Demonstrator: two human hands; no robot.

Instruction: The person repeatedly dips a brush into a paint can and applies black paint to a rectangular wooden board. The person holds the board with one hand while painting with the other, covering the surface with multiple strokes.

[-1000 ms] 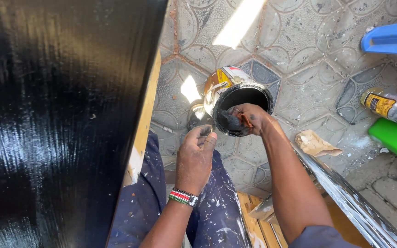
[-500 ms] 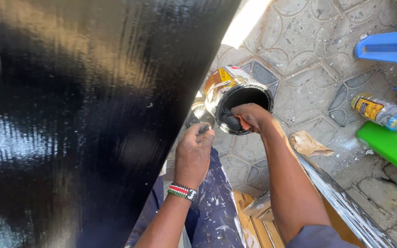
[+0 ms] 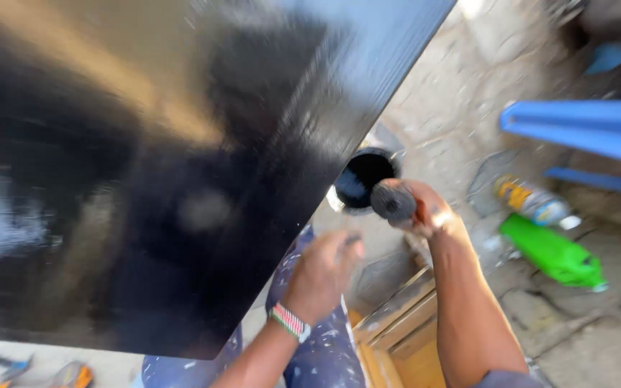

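Observation:
A large glossy black painted panel [image 3: 145, 165] fills the left and middle of the blurred view. Just past its right edge an open can of black paint [image 3: 363, 179] stands on the paved ground. My right hand [image 3: 425, 212] is beside the can's rim, shut on a round, dark, paint-soaked applicator [image 3: 393, 201] held just above it. My left hand [image 3: 325, 269], with a beaded wristband, hovers lower, near the panel's edge. Its fingers are curled and a small dark spot shows at the fingertips. Blur hides whether this hand holds anything.
Paint-spattered blue trousers [image 3: 325, 345] lie below my hands. A wooden frame [image 3: 397, 323] sits under my right forearm. To the right are a blue plastic piece [image 3: 583, 129], a lying plastic bottle [image 3: 533, 201] and a green object [image 3: 551, 251]. Small tools [image 3: 66, 375] lie bottom left.
My right hand has come up out of the paint can with the dark applicator. The view swung, so the black panel now covers more of the frame and the can sits farther right.

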